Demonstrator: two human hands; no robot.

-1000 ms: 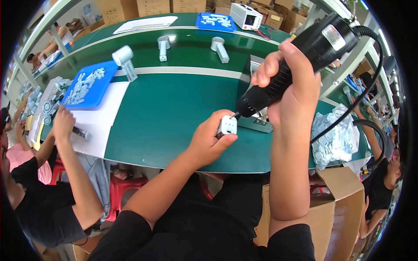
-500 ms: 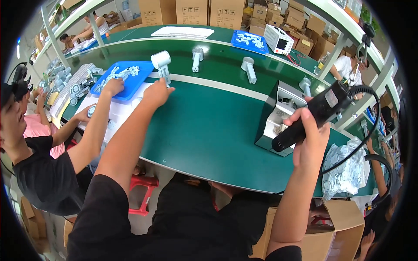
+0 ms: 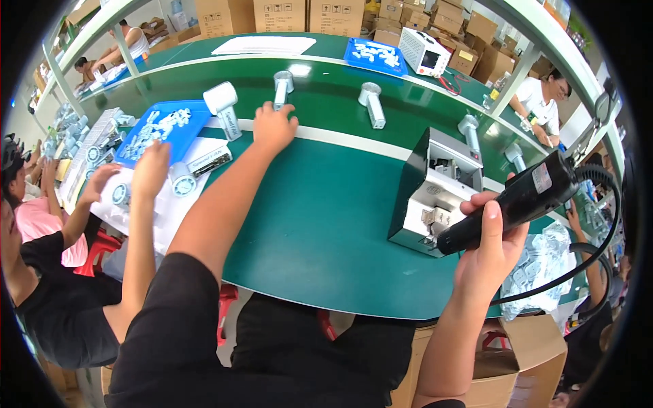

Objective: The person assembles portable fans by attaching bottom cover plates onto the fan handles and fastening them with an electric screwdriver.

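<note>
My right hand (image 3: pixel 491 255) is wrapped around a black electric screwdriver (image 3: pixel 520 197) with a cable. The tool's front end is at the metal screw feeder box (image 3: pixel 435 194), beside its small front mechanism; whether they touch I cannot tell. My left hand (image 3: pixel 274 129) reaches out with fingers apart, at the handle end of a grey handheld fan body (image 3: pixel 283 83) on the green conveyor strip. Its fingertips partly cover that handle; contact is unclear. Left of it, a white-grey handheld fan (image 3: pixel 223 105) lies with its handle toward me, not held.
A co-worker's hands (image 3: pixel 151 170) are over white paper with fan parts, by a blue tray (image 3: pixel 178 146) of small pieces. More fan bodies (image 3: pixel 372 102) lie along the strip. At right are a plastic bag of parts (image 3: pixel 541 265) and an open carton (image 3: pixel 524 353).
My left hand has let go of the white-grey fan and moved right to the grey fan body. The screwdriver's front end has come nearer the feeder's front. The view has shifted slightly.
</note>
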